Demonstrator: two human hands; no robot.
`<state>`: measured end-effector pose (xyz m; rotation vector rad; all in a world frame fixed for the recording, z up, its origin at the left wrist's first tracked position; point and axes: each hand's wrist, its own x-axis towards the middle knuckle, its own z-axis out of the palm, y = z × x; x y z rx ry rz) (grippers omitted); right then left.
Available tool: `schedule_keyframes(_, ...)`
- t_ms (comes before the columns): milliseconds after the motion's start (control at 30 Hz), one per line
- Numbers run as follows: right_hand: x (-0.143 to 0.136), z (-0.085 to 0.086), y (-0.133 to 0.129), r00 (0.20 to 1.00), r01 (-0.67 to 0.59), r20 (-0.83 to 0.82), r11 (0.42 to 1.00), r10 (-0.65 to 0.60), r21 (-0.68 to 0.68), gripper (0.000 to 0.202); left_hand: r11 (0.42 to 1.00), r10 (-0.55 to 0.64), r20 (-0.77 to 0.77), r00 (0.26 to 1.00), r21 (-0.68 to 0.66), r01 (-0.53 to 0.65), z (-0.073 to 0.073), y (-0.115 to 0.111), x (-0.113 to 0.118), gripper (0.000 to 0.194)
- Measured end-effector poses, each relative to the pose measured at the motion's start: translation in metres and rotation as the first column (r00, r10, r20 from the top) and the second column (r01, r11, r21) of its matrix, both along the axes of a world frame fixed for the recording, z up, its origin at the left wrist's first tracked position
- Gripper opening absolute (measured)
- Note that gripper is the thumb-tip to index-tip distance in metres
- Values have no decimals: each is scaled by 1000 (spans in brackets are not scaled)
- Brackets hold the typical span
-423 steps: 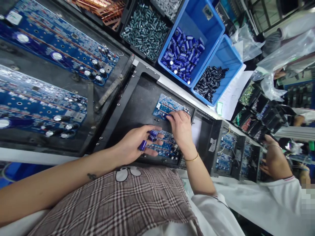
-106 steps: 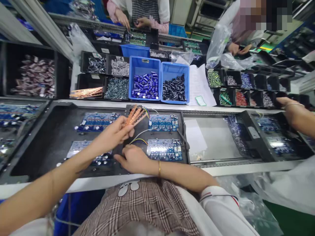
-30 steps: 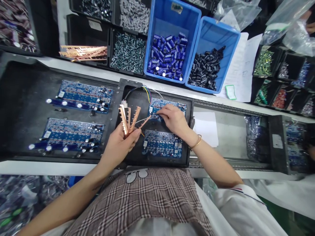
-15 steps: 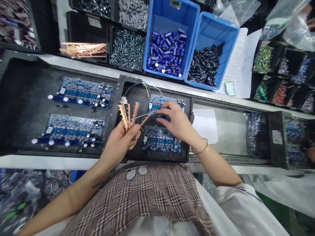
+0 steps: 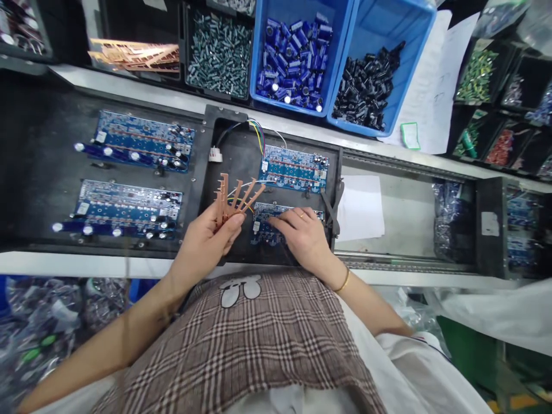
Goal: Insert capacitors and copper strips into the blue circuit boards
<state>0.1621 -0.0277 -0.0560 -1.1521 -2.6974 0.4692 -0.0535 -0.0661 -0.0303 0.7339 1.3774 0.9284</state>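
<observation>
The right hand (image 5: pixel 304 238) hides from me much of the lower blue rectangular circuit board (image 5: pixel 265 231), so that I cannot tell whether its bent fingers, drawn in over the board, pinch anything. The toothed copper-coloured metal strips (image 5: pixel 223 194) fan out beside that board's left end, their lower ends concealed in the left hand (image 5: pixel 209 238), which I see closed firmly around them with its thumb across. Uncovered by either hand, the upper blue rectangular circuit board (image 5: pixel 293 168) lies in the same black tray (image 5: pixel 237 155).
</observation>
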Motion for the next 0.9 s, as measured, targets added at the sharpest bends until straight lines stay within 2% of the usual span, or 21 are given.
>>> schedule_keyframes(100, -7, -7, 1, 997, -66, 55, 995, 62, 73, 31, 1000, -19, -40, 999, 17, 20, 0, -3, 1, 23)
schedule_keyframes(200, -8, -3, 3, 997, -66, 52, 997, 64, 40, 31, 1000, 0, -38, 999, 3, 0, 0, -7, 1, 26)
schedule_keyframes(267, -8, 5, 3, 1000, -7, -9, 999, 6, -47, 27, 1000, 12, 17, 1000, -20, -12, 1, -9, 2, 28)
schedule_keyframes(333, -9, 17, 3, 975, 70, -190, 970, -116, -231, 22, 999, -8, 89, 996, -42, 12, 3, -11, 6, 31)
schedule_keyframes(367, -11, 24, 3, 928, 81, -314, 933, -199, -351, 24, 997, -45, 121, 992, -56, 52, 5, -12, 8, 34)
schedule_keyframes(433, -16, 35, 2, 754, 28, -534, 830, -383, -556, 22, 985, -138, 167, 976, -78, 152, 11, -13, 13, 42)
schedule_keyframes(500, -20, 41, 0, 575, -54, -627, 740, -526, -670, 12, 966, -231, 175, 957, -75, 247, 16, -12, 14, 49)
schedule_keyframes(533, -22, 42, 0, 521, -88, -640, 710, -565, -699, 11, 957, -272, 161, 949, -60, 284, 19, -10, 14, 50)
schedule_keyframes(567, -22, 43, 0, 491, -114, -643, 689, -587, -716, 11, 946, -312, 139, 940, -43, 321, 22, -7, 13, 51)
schedule_keyframes(633, -23, 42, -1, 481, -134, -637, 668, -602, -732, 10, 914, -401, 92, 911, -21, 405, 28, 0, 9, 49)
schedule_keyframes(700, -22, 41, -1, 472, -87, -632, 681, -614, -727, 12, 893, -451, 9, 893, -5, 451, 32, 7, 7, 45)
schedule_keyframes(767, -22, 41, -1, 445, -2, -620, 692, -646, -722, 18, 897, -432, -144, 890, 28, 440, 33, 13, 8, 37)
schedule_keyframes(833, -24, 40, 0, 409, 58, -618, 695, -671, -717, 22, 913, -363, -296, 883, 74, 400, 30, 13, 15, 30)
schedule_keyframes(900, -25, 39, 2, 377, 77, -622, 692, -686, -717, 22, 935, -300, -337, 892, 83, 346, 25, 9, 26, 27)
